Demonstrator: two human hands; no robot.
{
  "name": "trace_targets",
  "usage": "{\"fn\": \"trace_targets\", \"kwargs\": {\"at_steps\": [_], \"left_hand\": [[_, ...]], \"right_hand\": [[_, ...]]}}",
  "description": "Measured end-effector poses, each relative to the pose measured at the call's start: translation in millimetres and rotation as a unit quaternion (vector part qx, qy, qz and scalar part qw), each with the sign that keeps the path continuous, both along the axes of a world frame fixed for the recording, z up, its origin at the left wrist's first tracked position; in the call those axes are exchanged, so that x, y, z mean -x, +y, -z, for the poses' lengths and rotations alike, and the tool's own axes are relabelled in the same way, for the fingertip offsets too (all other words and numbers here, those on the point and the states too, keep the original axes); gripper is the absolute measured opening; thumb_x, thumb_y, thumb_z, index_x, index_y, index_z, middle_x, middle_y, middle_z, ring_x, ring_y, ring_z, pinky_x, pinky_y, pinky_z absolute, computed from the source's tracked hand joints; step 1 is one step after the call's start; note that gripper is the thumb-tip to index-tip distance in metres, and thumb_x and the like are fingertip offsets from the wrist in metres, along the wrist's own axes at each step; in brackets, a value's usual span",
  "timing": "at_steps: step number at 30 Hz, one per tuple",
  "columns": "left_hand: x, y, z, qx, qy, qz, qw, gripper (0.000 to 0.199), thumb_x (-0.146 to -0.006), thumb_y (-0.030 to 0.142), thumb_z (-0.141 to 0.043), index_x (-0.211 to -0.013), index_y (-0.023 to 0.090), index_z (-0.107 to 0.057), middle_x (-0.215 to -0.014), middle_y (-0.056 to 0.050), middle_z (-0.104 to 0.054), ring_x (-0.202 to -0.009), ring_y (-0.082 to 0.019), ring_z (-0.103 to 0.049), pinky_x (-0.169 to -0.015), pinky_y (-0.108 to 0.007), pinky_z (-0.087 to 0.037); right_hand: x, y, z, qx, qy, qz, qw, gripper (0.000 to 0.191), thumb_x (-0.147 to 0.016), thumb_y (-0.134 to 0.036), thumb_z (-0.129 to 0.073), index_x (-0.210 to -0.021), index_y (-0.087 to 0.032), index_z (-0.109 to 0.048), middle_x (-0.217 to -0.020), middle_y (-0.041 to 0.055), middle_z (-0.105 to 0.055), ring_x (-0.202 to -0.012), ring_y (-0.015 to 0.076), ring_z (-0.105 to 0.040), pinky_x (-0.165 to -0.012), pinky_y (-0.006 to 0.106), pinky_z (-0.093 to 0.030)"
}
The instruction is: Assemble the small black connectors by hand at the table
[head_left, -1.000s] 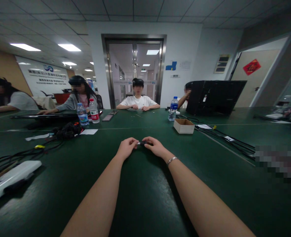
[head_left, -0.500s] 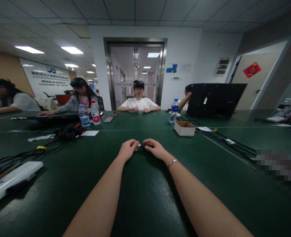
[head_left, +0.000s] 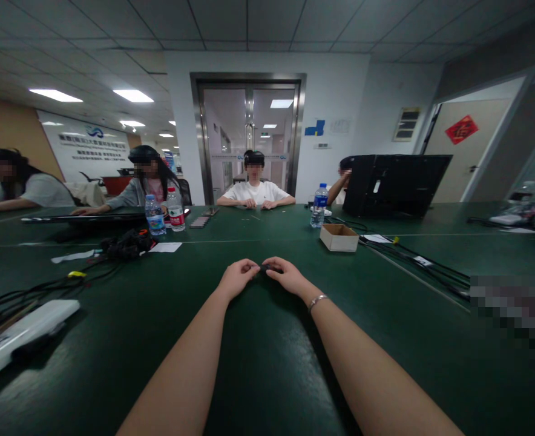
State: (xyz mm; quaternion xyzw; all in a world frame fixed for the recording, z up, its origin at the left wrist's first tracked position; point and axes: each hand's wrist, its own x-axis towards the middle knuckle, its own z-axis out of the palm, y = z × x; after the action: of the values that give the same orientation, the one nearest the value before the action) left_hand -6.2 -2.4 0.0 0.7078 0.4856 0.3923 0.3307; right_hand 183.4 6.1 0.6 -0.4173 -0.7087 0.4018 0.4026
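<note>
My left hand (head_left: 239, 277) and my right hand (head_left: 288, 275) meet over the middle of the green table (head_left: 267, 339). A small dark piece (head_left: 264, 267) lies between their fingertips, too small and too covered to name. The right thumb and fingers pinch it. From the other side, the left fingers are pressed together up against it, and what they hold is hidden. A silver bracelet (head_left: 316, 301) circles my right wrist.
Ahead to the right stands an open cardboard box (head_left: 339, 241), with a water bottle (head_left: 319, 206) behind it. Black cables (head_left: 424, 263) run along the right. Two bottles (head_left: 155, 217) and a white device (head_left: 26, 336) are on the left. A person (head_left: 255, 188) sits opposite.
My left fingers have slid right, closer to my right hand. The silvery part that showed between the hands is now covered, and only a dark bit shows.
</note>
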Motion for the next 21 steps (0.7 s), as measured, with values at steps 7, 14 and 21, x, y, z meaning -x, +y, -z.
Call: {"fn": "trace_targets", "kwargs": {"at_steps": [7, 14, 21], "left_hand": [[-1.0, -3.1, -4.2, 0.010, 0.017, -0.006, 1.000, 0.035, -0.080, 0.049, -0.052, -0.087, 0.018, -0.066, -0.079, -0.003, -0.068, -0.074, -0.016, -0.062, -0.073, -0.029, -0.046], [0.6, 3.3, 2.4, 0.001, -0.037, 0.003, 0.999, 0.029, -0.074, 0.040, -0.065, -0.093, 0.018, -0.067, -0.092, -0.006, -0.070, -0.086, -0.018, -0.064, -0.082, -0.032, -0.049], [1.4, 9.1, 6.3, 0.012, -0.109, 0.030, 0.994, 0.029, -0.067, 0.027, -0.073, -0.093, 0.017, -0.066, -0.092, -0.007, -0.070, -0.085, -0.017, -0.065, -0.085, -0.033, -0.050]], "right_hand": [[0.3, 0.0, 1.1, 0.008, 0.013, -0.011, 1.000, 0.024, -0.078, -0.012, -0.059, -0.100, -0.019, -0.062, -0.108, 0.0057, -0.067, -0.105, 0.0158, -0.062, -0.099, 0.036, -0.045], [0.2, -1.7, -1.4, 0.011, 0.001, -0.003, 1.000, 0.024, -0.079, -0.012, -0.058, -0.101, -0.019, -0.062, -0.109, 0.0060, -0.066, -0.107, 0.0157, -0.061, -0.100, 0.036, -0.044], [-0.7, 1.0, 1.4, 0.018, 0.008, -0.016, 1.000, 0.024, -0.079, -0.012, -0.057, -0.102, -0.019, -0.060, -0.108, 0.0058, -0.067, -0.104, 0.0161, -0.062, -0.098, 0.036, -0.045]]}}
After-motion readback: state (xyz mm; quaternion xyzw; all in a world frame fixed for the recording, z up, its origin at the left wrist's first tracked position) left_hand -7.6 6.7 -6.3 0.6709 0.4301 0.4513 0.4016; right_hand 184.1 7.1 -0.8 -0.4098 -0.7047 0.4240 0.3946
